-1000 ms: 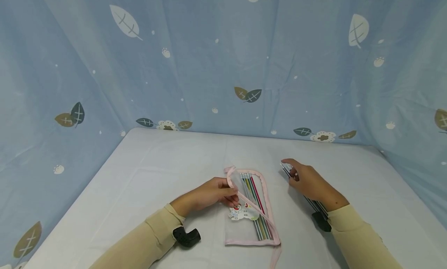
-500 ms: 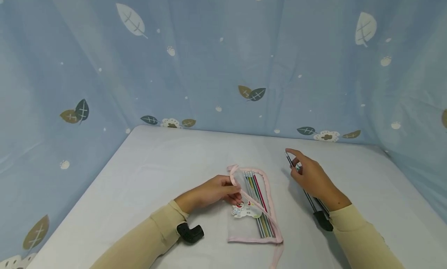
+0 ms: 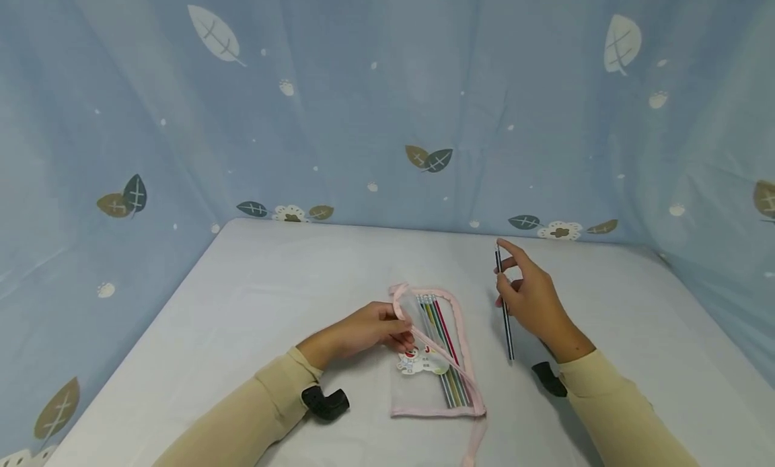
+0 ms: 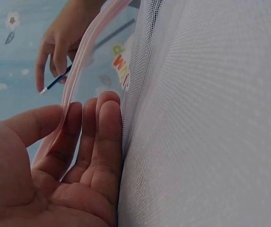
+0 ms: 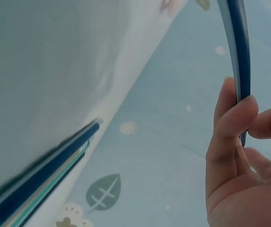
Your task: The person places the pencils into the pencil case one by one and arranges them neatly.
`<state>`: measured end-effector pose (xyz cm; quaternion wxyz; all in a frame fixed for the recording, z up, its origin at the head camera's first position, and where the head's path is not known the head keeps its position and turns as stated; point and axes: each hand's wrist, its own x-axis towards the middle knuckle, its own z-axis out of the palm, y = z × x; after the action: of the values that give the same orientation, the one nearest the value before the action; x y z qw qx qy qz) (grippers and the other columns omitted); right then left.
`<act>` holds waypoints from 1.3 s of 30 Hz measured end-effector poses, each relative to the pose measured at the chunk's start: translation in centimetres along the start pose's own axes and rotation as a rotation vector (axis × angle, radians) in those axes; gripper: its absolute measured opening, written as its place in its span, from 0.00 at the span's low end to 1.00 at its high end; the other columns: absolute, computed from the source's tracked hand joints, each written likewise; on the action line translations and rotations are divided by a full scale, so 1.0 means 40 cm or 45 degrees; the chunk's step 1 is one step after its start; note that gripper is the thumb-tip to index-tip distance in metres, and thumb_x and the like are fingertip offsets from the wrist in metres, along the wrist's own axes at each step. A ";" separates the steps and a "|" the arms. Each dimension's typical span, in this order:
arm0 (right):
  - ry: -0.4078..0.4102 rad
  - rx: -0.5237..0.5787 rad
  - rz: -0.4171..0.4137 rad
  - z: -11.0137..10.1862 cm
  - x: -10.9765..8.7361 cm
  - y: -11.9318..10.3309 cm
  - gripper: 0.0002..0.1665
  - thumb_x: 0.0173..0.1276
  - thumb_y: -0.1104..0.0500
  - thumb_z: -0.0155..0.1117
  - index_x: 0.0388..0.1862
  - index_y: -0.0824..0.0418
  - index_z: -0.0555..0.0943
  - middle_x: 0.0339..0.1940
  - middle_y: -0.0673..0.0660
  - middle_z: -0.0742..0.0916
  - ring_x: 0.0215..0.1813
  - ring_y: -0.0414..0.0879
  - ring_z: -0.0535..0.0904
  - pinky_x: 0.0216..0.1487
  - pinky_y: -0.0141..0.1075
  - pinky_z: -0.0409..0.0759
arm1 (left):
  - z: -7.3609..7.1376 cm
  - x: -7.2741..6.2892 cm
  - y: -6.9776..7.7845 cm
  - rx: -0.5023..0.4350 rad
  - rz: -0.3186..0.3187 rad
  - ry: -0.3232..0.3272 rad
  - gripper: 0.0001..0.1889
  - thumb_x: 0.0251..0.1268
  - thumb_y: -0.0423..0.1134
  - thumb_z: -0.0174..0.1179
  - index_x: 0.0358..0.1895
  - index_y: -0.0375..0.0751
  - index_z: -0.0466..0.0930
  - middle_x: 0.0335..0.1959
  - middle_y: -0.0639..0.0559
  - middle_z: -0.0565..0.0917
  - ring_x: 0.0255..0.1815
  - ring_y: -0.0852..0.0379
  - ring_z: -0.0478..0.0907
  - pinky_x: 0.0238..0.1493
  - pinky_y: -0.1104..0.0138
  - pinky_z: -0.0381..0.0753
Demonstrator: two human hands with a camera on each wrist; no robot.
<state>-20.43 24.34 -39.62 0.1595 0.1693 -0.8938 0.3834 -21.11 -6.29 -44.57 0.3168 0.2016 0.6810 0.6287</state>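
A see-through mesh pencil pouch with pink trim (image 3: pixel 458 313) lies in the middle of the table in the head view, a cartoon label on its front. Inside it are several coloured pencils (image 3: pixel 448 332). My left hand (image 3: pixel 369 332) pinches the pouch's pink edge between thumb and index finger, holding the flap raised. To the right of the pouch, my right hand (image 3: pixel 535 305) holds one dark-and-white striped pencil (image 3: pixel 508 329) between thumb and fingers, index finger stretched toward its far end. Several more striped pencils (image 5: pixel 50 175) lie on the table in the right wrist view, mostly hidden by my arm in the head view.
A white cloth covers the table (image 3: pixel 290 272). Blue curtain (image 3: pixel 339 103) with leaf prints hangs at the back and sides. Black camera mounts (image 3: pixel 325 404) sit at both wrists. A pink strap (image 3: pixel 475 443) trails from the pouch toward the front.
My right hand has moved away toward the back, drawing one striped pencil clear of the others and turning it more lengthwise. My left hand keeps the pouch edge in the same place.
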 end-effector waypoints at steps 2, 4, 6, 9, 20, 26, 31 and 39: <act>-0.019 0.061 0.025 0.006 -0.003 -0.001 0.39 0.74 0.69 0.53 0.80 0.52 0.57 0.49 0.64 0.80 0.23 0.49 0.85 0.19 0.34 0.82 | -0.001 -0.001 -0.004 0.001 -0.002 -0.010 0.14 0.77 0.37 0.53 0.49 0.25 0.77 0.40 0.42 0.86 0.40 0.58 0.86 0.48 0.65 0.88; -0.040 0.121 0.049 0.011 -0.005 -0.002 0.39 0.74 0.69 0.52 0.80 0.50 0.56 0.50 0.65 0.79 0.24 0.51 0.85 0.20 0.36 0.84 | -0.002 -0.001 -0.005 0.003 -0.002 -0.014 0.14 0.77 0.36 0.53 0.49 0.25 0.78 0.40 0.42 0.86 0.41 0.58 0.86 0.48 0.65 0.88; -0.061 0.168 0.067 0.016 -0.004 -0.003 0.40 0.74 0.69 0.53 0.81 0.48 0.56 0.51 0.65 0.79 0.25 0.51 0.86 0.23 0.38 0.85 | -0.003 0.000 -0.005 0.002 -0.003 -0.007 0.14 0.76 0.36 0.53 0.49 0.24 0.78 0.40 0.43 0.86 0.41 0.58 0.86 0.48 0.65 0.88; -0.090 0.230 0.095 0.024 -0.005 -0.005 0.42 0.74 0.69 0.55 0.81 0.47 0.55 0.53 0.65 0.79 0.26 0.48 0.86 0.25 0.39 0.86 | -0.005 0.000 -0.004 -0.002 -0.006 -0.003 0.13 0.75 0.35 0.53 0.49 0.23 0.78 0.39 0.44 0.86 0.41 0.58 0.86 0.48 0.65 0.88; -0.200 0.478 0.216 0.046 -0.002 -0.029 0.47 0.72 0.71 0.58 0.82 0.50 0.49 0.58 0.70 0.74 0.31 0.43 0.86 0.30 0.35 0.85 | -0.005 0.000 0.001 -0.028 -0.007 0.001 0.13 0.76 0.33 0.50 0.48 0.23 0.78 0.37 0.47 0.87 0.40 0.59 0.86 0.47 0.66 0.88; -0.267 0.496 0.269 0.061 -0.009 -0.037 0.47 0.72 0.69 0.58 0.83 0.48 0.48 0.59 0.69 0.74 0.35 0.44 0.87 0.33 0.36 0.85 | -0.006 -0.001 -0.001 -0.038 0.001 -0.011 0.13 0.75 0.34 0.50 0.48 0.23 0.77 0.38 0.45 0.87 0.40 0.59 0.86 0.46 0.66 0.88; -0.293 0.511 0.278 0.074 -0.014 -0.042 0.48 0.72 0.69 0.59 0.82 0.48 0.49 0.59 0.70 0.75 0.35 0.45 0.87 0.33 0.37 0.86 | -0.009 -0.003 -0.003 -0.089 0.020 -0.022 0.13 0.74 0.33 0.51 0.47 0.22 0.77 0.38 0.43 0.88 0.40 0.58 0.87 0.47 0.65 0.88; -0.375 0.497 0.294 0.085 -0.022 -0.047 0.48 0.71 0.68 0.60 0.82 0.50 0.49 0.60 0.71 0.76 0.33 0.48 0.85 0.33 0.43 0.86 | -0.009 -0.001 -0.010 -0.149 0.016 -0.031 0.12 0.73 0.33 0.51 0.46 0.24 0.77 0.35 0.46 0.88 0.39 0.58 0.87 0.47 0.65 0.88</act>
<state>-19.38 20.76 -41.01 -0.0527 0.1476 -0.8298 0.5356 -21.30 -6.64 -44.93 0.3321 0.1947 0.6380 0.6669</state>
